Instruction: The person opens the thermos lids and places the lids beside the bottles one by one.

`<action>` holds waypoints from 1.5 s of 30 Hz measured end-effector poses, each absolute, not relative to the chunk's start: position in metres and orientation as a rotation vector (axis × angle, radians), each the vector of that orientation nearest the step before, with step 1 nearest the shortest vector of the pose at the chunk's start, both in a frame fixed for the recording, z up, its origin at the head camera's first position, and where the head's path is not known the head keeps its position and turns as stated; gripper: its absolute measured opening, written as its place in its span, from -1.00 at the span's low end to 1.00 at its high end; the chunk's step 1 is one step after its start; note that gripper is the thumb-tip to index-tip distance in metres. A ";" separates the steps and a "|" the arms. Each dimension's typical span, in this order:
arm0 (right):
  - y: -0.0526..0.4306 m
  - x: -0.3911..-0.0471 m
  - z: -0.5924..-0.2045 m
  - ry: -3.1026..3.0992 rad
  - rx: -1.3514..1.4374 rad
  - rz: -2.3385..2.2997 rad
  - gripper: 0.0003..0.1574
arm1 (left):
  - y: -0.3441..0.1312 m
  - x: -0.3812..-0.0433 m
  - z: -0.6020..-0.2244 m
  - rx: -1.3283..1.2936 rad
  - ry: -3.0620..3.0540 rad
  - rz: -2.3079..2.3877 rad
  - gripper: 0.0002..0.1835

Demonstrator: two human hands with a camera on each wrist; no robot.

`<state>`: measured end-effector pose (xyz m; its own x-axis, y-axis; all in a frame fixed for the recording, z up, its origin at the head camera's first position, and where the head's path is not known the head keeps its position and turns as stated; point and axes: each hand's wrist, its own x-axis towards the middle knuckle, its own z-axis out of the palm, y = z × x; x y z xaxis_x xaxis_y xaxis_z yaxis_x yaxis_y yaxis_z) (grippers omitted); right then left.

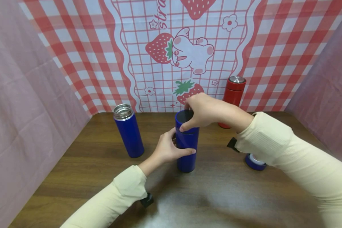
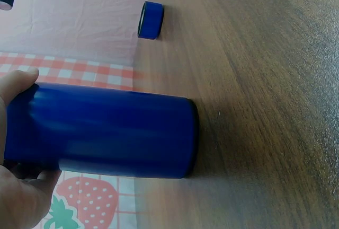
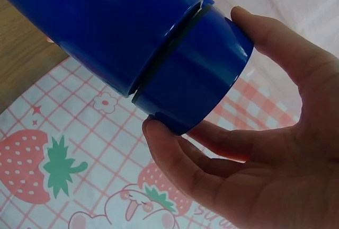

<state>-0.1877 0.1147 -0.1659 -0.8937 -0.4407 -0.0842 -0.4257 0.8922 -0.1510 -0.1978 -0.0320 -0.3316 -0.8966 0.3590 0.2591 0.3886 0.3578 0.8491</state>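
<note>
A tall blue thermos [image 1: 187,158] stands upright on the wooden table, its base on the wood in the head view. My left hand [image 1: 171,147] grips it around the body, thumb across the near side. Over the top, my right hand [image 1: 206,109] holds the blue cap [image 3: 196,72] by its rim, thumb on one side and fingers on the other. A narrow dark seam shows between cap and body in the right wrist view. The cap's top is dark, and my right hand partly covers it.
To the left stands a second blue thermos [image 1: 130,136] without a cap, its steel mouth showing. A red thermos [image 1: 236,95] stands at the back right, partly behind my right arm. A loose blue cap [image 1: 254,163] lies on the table [image 1: 216,190] near my right sleeve.
</note>
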 end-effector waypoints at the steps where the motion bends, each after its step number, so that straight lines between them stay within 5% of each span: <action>1: 0.115 -0.188 -0.166 2.941 -0.683 -0.196 -0.27 | -0.032 -0.198 -0.332 -0.709 -2.563 -1.614 -0.24; 23: 0.126 -0.197 -0.163 2.822 -0.958 -0.275 -0.41 | -0.033 -0.198 -0.332 -0.681 -2.572 -1.572 -0.27; 45: 0.134 -0.206 -0.161 2.664 -1.037 -0.325 -0.27 | -0.033 -0.199 -0.333 -0.689 -2.561 -1.603 -0.30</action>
<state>-0.2057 0.1340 -0.1606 -0.7098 -0.6855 -0.1621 -0.6265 0.7195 -0.2996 -0.1988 -0.0328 -0.3334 -0.9001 0.3453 0.2657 0.3899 0.3661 0.8450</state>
